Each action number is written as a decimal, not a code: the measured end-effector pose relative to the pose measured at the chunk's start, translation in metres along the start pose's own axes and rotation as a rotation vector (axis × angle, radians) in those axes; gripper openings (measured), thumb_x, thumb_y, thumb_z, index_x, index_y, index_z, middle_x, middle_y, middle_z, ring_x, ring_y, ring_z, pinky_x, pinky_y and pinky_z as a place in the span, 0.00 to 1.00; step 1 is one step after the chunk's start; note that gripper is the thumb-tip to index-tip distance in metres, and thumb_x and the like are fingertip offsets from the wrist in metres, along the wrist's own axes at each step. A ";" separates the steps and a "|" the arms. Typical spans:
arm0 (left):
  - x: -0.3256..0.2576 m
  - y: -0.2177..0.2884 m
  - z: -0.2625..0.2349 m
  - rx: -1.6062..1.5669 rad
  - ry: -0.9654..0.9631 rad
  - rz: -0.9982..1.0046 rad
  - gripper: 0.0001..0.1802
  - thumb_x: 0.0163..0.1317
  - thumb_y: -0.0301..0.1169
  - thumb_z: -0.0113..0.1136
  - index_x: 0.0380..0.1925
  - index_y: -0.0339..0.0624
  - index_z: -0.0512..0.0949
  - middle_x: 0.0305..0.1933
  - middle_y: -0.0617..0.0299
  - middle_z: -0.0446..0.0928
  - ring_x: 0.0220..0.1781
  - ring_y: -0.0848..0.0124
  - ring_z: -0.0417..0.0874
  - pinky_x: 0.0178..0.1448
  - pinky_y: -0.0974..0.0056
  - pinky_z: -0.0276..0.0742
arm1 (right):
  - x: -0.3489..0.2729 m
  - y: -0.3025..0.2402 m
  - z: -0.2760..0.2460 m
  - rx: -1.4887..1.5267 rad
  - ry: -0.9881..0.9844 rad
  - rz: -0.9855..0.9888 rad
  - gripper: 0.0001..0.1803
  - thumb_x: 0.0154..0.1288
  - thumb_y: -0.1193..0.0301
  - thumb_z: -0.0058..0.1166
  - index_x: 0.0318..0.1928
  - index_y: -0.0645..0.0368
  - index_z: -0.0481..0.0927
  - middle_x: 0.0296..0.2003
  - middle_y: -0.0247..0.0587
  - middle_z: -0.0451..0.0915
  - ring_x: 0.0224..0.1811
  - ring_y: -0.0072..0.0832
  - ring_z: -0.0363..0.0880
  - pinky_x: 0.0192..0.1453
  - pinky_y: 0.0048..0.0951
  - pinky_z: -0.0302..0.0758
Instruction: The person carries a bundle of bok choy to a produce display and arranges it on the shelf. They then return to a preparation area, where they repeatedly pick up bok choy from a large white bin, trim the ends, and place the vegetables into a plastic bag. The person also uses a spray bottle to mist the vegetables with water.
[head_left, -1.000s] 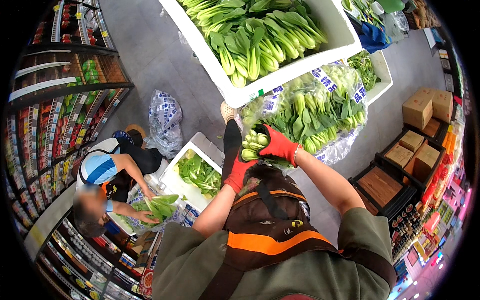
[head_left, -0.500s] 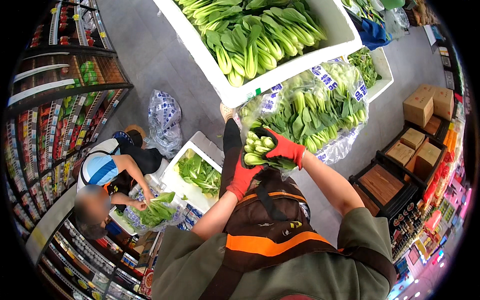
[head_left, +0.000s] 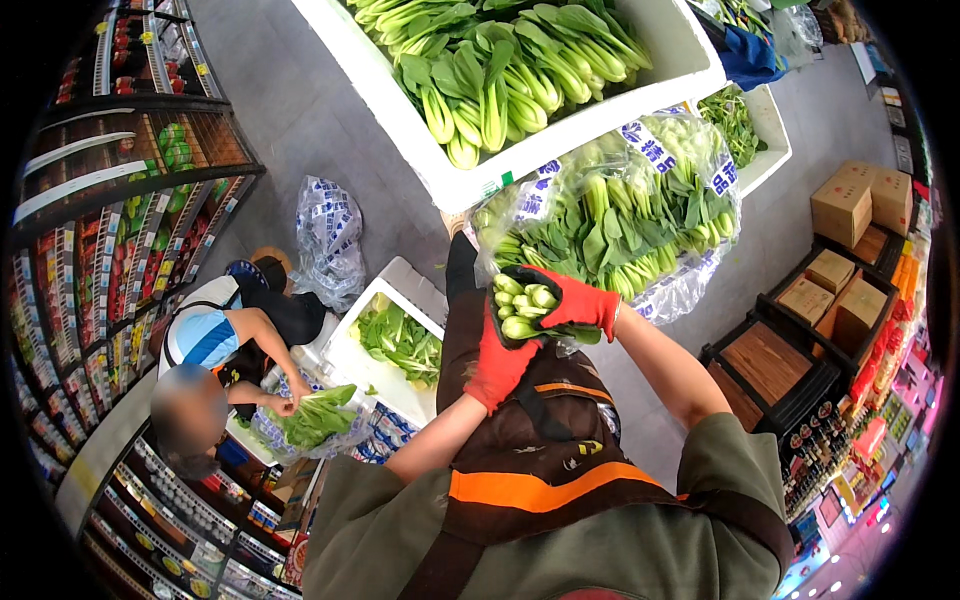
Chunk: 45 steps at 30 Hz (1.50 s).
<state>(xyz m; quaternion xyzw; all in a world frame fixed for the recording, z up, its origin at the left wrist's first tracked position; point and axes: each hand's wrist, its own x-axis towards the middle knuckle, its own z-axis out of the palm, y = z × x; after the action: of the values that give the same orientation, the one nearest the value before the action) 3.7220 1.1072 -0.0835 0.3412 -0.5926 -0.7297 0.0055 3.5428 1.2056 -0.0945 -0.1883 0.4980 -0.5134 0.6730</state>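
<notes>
Left fingers [head_left: 490,337] and right fingers [head_left: 553,281] closed around a bok choy bunch [head_left: 521,301], pale stem ends between both.

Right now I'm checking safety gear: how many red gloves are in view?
2: one red glove on the left hand and another on the right hand, both hands around a bunch of leafy greens. More could be hidden.
</notes>
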 end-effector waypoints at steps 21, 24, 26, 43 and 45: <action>-0.010 0.014 0.009 0.252 0.071 0.070 0.51 0.44 0.22 0.69 0.68 0.33 0.51 0.64 0.47 0.65 0.65 0.58 0.69 0.67 0.57 0.65 | -0.037 0.021 0.026 -0.019 0.246 -0.218 0.49 0.43 0.66 0.68 0.68 0.61 0.60 0.64 0.43 0.66 0.68 0.32 0.62 0.72 0.34 0.57; 0.002 0.025 -0.002 -0.083 -0.060 -0.019 0.54 0.40 0.20 0.73 0.68 0.35 0.53 0.64 0.51 0.65 0.65 0.62 0.69 0.67 0.59 0.66 | -0.025 0.032 0.007 0.003 0.128 -0.175 0.51 0.47 0.63 0.71 0.70 0.60 0.57 0.67 0.42 0.63 0.70 0.30 0.59 0.73 0.35 0.56; 0.012 0.022 -0.010 -0.096 -0.153 -0.057 0.55 0.37 0.19 0.75 0.67 0.38 0.55 0.64 0.55 0.66 0.65 0.64 0.68 0.67 0.60 0.66 | -0.020 0.022 0.002 0.169 0.033 -0.120 0.51 0.48 0.63 0.71 0.70 0.60 0.56 0.67 0.43 0.63 0.70 0.30 0.59 0.73 0.35 0.55; 0.017 -0.006 -0.012 0.107 -0.035 -0.017 0.48 0.41 0.28 0.77 0.62 0.40 0.59 0.61 0.54 0.67 0.63 0.63 0.69 0.64 0.59 0.68 | 0.020 0.013 -0.023 -0.594 -0.006 -0.112 0.50 0.40 0.55 0.71 0.64 0.59 0.63 0.60 0.51 0.65 0.65 0.45 0.63 0.68 0.41 0.62; 0.016 -0.009 -0.012 0.119 -0.017 -0.042 0.47 0.41 0.28 0.77 0.62 0.40 0.60 0.61 0.53 0.67 0.63 0.62 0.69 0.63 0.59 0.68 | 0.021 0.012 -0.019 -0.677 0.016 -0.084 0.50 0.41 0.55 0.71 0.65 0.59 0.62 0.61 0.51 0.65 0.64 0.45 0.65 0.67 0.41 0.63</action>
<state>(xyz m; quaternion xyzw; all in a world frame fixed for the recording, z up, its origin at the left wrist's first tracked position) 3.7189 1.0932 -0.1003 0.3471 -0.6275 -0.6961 -0.0352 3.5324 1.1967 -0.1218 -0.4176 0.6371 -0.3477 0.5466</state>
